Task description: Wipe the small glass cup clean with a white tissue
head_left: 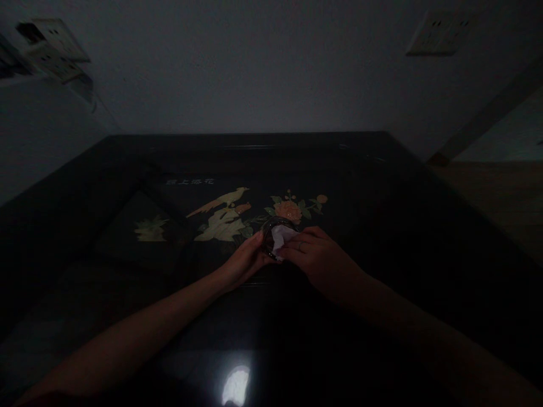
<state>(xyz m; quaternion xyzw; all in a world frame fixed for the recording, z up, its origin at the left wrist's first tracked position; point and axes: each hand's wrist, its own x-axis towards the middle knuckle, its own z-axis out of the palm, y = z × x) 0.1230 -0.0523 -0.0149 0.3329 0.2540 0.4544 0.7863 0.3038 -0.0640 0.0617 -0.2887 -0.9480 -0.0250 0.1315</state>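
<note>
The scene is very dark. Both my hands meet over a black lacquered table (382, 226) inlaid with a bird and flowers. My left hand (244, 261) curls round the side of a small round clear glass object (275, 230), perhaps a cup or jar. My right hand (316, 253), a ring on one finger, presses a white tissue or cloth (280, 237) into or against that glass. The fingers of both hands are closed round these things.
The table stands against a pale wall with a socket plate (439, 33) at upper right and more plates (51, 48) at upper left. Wooden floor (500, 198) shows to the right. A light glare (236, 385) reflects near the table's front edge.
</note>
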